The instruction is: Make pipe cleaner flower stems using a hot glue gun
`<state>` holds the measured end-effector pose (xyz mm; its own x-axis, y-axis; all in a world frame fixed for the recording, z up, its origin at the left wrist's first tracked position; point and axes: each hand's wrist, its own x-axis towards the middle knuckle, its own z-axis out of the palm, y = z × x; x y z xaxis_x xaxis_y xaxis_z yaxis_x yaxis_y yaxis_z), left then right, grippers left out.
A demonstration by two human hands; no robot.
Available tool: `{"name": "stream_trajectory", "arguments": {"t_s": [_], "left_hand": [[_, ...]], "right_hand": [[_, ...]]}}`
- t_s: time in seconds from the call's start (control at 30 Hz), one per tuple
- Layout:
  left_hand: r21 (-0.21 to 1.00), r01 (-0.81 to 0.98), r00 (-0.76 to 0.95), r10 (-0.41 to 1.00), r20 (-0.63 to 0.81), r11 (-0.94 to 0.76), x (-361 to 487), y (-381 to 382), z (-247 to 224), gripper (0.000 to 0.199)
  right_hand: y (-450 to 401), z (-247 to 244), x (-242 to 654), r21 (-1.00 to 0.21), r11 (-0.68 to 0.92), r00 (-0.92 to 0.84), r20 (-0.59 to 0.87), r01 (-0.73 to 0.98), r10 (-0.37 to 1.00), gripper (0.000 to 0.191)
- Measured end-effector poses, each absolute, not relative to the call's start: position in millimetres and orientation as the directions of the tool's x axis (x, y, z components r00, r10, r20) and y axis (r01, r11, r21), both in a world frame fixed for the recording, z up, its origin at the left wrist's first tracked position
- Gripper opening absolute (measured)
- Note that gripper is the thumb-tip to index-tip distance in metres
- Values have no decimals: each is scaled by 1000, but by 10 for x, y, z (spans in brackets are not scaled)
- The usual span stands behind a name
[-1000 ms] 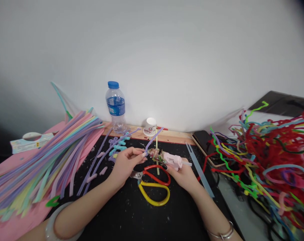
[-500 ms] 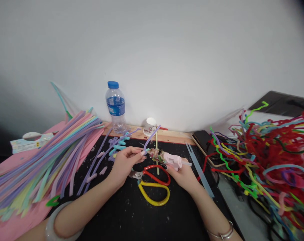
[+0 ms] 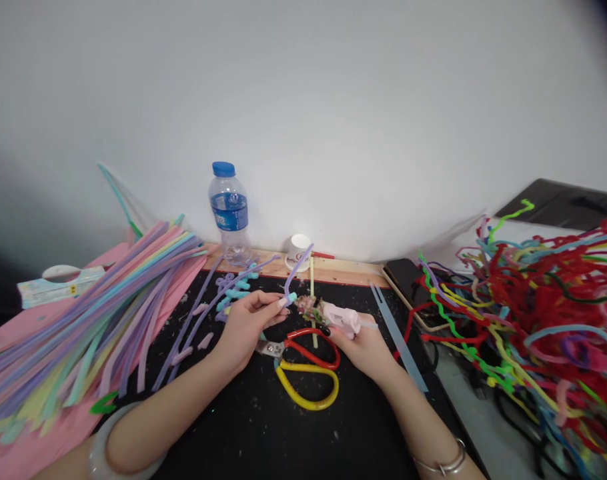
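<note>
My left hand (image 3: 256,319) pinches a purple pipe cleaner (image 3: 297,268) that stands up from the fingers, with a small turquoise fuzzy piece (image 3: 291,297) at its lower end. My right hand (image 3: 361,343) is wrapped round a pale pink glue gun (image 3: 342,320), a clear glue stick poking out of its back. The gun's front is crusted with multicoloured fuzz (image 3: 311,309) and points left, close to the turquoise piece. Whether the tip touches it I cannot tell. Below both hands lie scissors (image 3: 308,385) with one red and one yellow handle.
A water bottle (image 3: 229,213) and a paper cup (image 3: 299,252) stand by the wall. Pastel pipe cleaners (image 3: 108,313) are heaped at left, tangled bright ones (image 3: 548,300) at right. Purple and turquoise pieces (image 3: 233,290), a blue strip (image 3: 401,340) and a phone (image 3: 408,283) lie on the table.
The turquoise piece in my left hand now shows more fully, a little apart from the gun's crusted front. The purple pipe cleaner has shifted slightly left. My right hand keeps its grip.
</note>
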<state>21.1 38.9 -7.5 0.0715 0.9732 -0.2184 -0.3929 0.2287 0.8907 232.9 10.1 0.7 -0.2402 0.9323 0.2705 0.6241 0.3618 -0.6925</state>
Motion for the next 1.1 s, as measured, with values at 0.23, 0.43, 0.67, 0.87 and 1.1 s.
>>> {"name": "stream_trajectory", "arguments": {"t_s": [0.23,0.43,0.67,0.87,1.1], "left_hand": [[901,-375,68,976,-207,217,218,391,-87,20],[965,-233,117,988,-99,124,232,336,-81,17],[993,-109,223,973,59,-36,272,265,-47,11],[989,14,348,928,136,-150,287,217,-35,10],[995,-98,278,961,8,20,284,264,-64,12]], "right_hand": [[137,-9,2388,-545,307,-131,338,780,932,12],[253,-131,2530,-494,120,68,347,861,935,31],[195,-59,2431,-542,361,-62,491,759,869,36],[-30,-28,2149,-809,403,-2,445,428,896,7],[-82,-51,2090,-830,409,65,465,379,883,5]]}}
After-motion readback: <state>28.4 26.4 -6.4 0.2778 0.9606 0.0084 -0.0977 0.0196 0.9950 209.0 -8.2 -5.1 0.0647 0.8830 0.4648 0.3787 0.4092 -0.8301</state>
